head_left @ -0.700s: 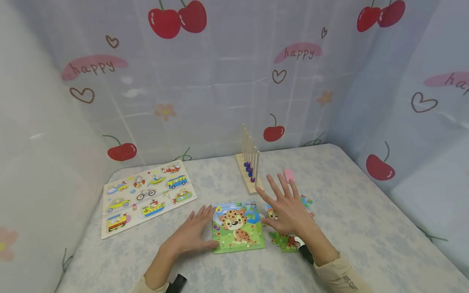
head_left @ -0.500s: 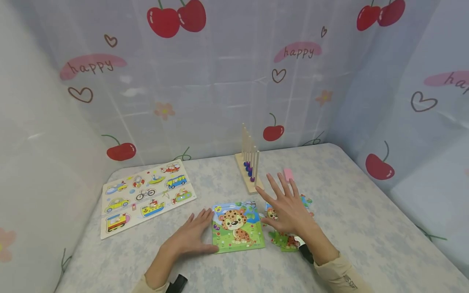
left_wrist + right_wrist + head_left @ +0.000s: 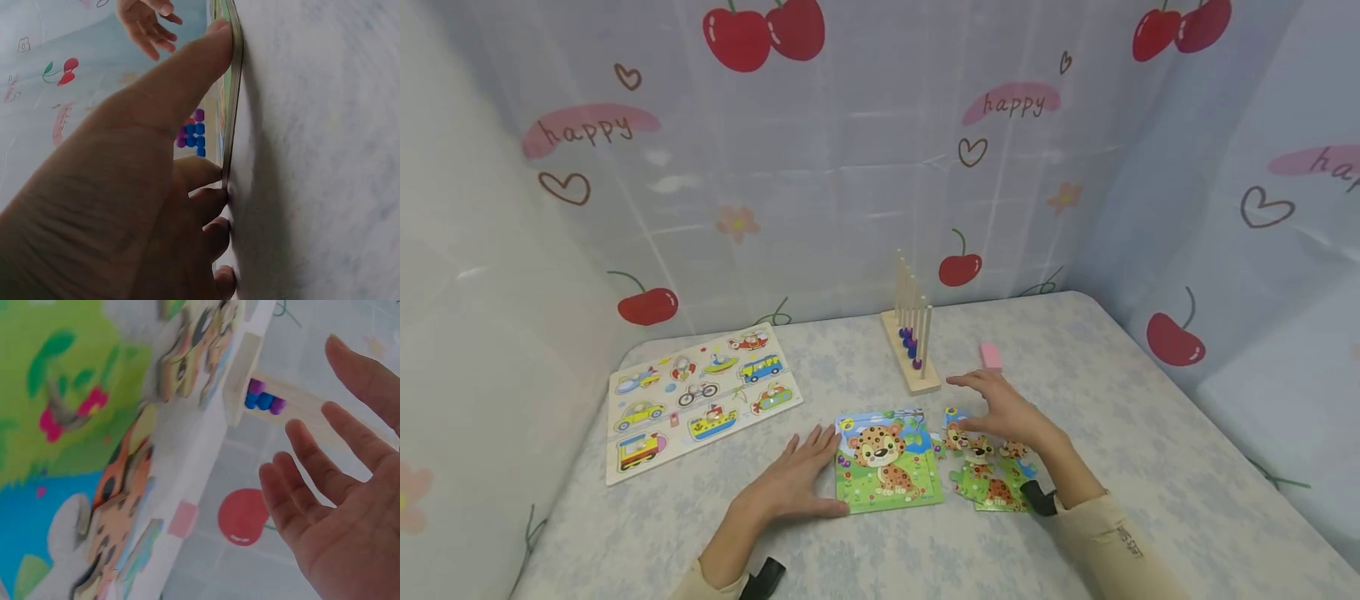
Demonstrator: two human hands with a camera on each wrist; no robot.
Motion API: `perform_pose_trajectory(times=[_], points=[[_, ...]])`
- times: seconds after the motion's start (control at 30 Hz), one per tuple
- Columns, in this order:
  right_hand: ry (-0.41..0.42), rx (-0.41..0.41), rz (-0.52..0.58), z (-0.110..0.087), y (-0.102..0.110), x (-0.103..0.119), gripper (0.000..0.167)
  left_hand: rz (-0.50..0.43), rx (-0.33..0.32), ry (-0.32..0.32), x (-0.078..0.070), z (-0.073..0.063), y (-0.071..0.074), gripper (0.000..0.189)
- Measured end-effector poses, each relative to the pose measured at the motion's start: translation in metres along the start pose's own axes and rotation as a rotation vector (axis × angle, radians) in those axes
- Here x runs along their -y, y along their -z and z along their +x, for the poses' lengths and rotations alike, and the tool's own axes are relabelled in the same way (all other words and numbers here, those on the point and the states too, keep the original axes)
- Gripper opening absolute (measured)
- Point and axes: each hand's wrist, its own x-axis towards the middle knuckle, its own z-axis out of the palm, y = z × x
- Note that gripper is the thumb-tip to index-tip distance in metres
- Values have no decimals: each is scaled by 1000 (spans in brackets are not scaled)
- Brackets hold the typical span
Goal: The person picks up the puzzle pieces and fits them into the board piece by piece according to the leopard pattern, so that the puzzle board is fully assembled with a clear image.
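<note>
A square picture puzzle (image 3: 887, 467) of a young leopard lies flat in front of me. Along its left edge rests my left hand (image 3: 793, 485), fingers extended and thumb at the near corner. The left wrist view shows that thumb (image 3: 187, 75) touching the thin board's edge. My right hand (image 3: 1009, 410) hovers above a group of loose jigsaw pieces (image 3: 996, 483) to the right of the puzzle. Nothing is between its spread fingers in the right wrist view, where pieces (image 3: 122, 487) show up close. The hand hides a few pieces in the head view.
A wooden board with vehicle pictures (image 3: 703, 400) lies at the left. Behind the puzzle stands a wooden peg rack (image 3: 921, 383) with blue and purple beads. A pink block (image 3: 990, 356) lies right of it. Printed curtains (image 3: 850, 200) close off the back and sides.
My right hand has turned from palm-down with fingers spread to a more sideways pose and shifted slightly right, uncovering more jigsaw pieces. My left hand has stayed at the puzzle's edge.
</note>
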Motion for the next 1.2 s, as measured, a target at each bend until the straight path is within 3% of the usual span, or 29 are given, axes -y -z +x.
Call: perform_pose_trajectory(times=[0.23,0.43,0.7,0.93,1.2], points=[[-104,120,-7,11,-1,-15,60,-4,32,18,-2,1,-1,120],[-174,170,-13,17,-3,-19,52,-2,25,18,-4,1,-2,121],[-153,201,-68,21,-9,-22,50,-6,28,20,-4,1,-2,120],[-211,176,-104,21,-9,-22,43,-9,19,11,-3,1,-1,120],[-178,185,-71,19,-8,-28,52,-2,26,17,-2,0,-1,120]])
